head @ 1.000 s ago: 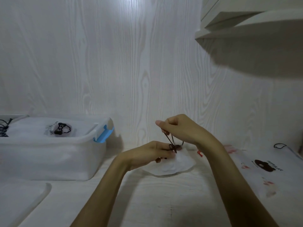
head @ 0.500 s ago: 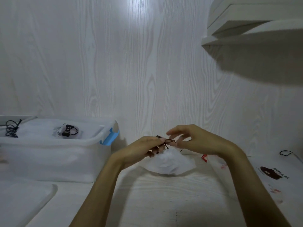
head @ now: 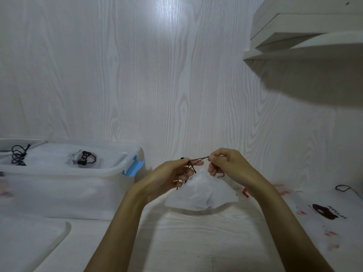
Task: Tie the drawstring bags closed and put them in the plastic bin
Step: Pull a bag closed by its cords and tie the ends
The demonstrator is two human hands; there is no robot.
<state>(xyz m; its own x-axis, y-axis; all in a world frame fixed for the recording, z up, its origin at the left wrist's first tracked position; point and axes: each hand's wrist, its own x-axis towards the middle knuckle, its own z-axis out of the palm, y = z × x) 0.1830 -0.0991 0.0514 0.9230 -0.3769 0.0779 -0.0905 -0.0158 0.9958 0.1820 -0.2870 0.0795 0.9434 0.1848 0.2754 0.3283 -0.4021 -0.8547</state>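
Two hands meet just below the centre of the frame, working one dark cord (head: 198, 159) between them. The right hand (head: 225, 165) pinches a strand of it between thumb and forefinger and draws it taut toward the right; the left hand (head: 172, 177) has its fingers curled round the other strands, with loose ends trailing down past its knuckles. Directly beneath both hands, the white drawstring bag (head: 200, 195) sits gathered at its mouth, its body resting on the pale tabletop (head: 196, 242).

To do this step well, I judge the pulls should run opposite and level, so the knot snugs down against the puckered mouth instead of hanging slack above it. Keeping the loose ends clear of the loop should prevent a tangle.

Further out, at left of the frame, stands the plastic bin (head: 68, 193) with its blue latch (head: 133, 167), already holding a bag with a black bow print (head: 84, 159). Its lid (head: 29, 242) appears to lie at lower left. At right, another flat bag (head: 324, 213) waits untied, well apart from the bin.
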